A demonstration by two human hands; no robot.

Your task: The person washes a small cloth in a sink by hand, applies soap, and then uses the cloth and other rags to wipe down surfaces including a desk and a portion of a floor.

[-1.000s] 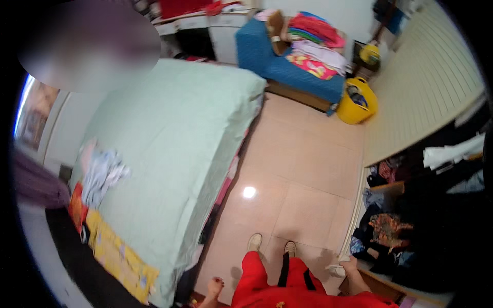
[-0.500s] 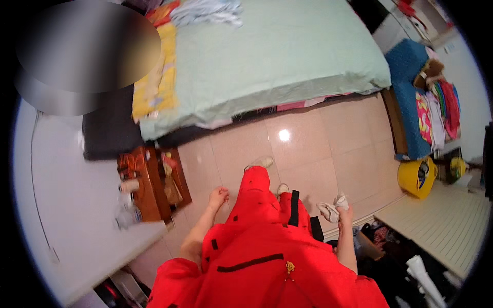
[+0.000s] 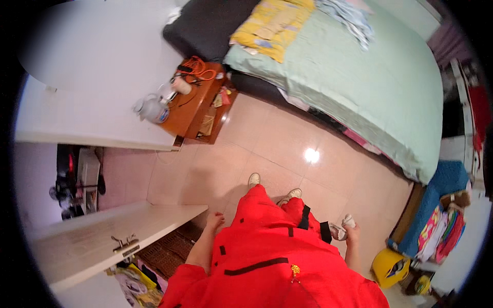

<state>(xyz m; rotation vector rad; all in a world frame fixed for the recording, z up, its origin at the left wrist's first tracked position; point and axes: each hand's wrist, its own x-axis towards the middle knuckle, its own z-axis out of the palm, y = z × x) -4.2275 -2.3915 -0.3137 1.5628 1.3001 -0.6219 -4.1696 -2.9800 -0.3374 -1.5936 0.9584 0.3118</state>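
Cloth (image 3: pixel 348 221), whitish and crumpled, sits in the right hand (image 3: pixel 353 232), out beside the person's right thigh. It bunches at the fingertips and trails left toward the leg; its long axis runs roughly from upper right to lower left, though the folds make that hard to fix. The right fingers are closed around it. The left hand (image 3: pixel 215 221) hangs beside the red clothes (image 3: pixel 257 241), fingers loosely curled with a slight gap, holding nothing that shows.

Underfoot is pinkish tile (image 3: pixel 277 138). Ahead stands a bed (image 3: pixel 380 92) with a pale green sheet; left of it, a brown nightstand (image 3: pixel 205 97) bears a clear jug (image 3: pixel 154 109) and an orange cord (image 3: pixel 197 66). To the right are a blue sofa (image 3: pixel 411 231) and a yellow tub (image 3: pixel 389 267); at lower left, a pale door (image 3: pixel 113 231) with a handle.
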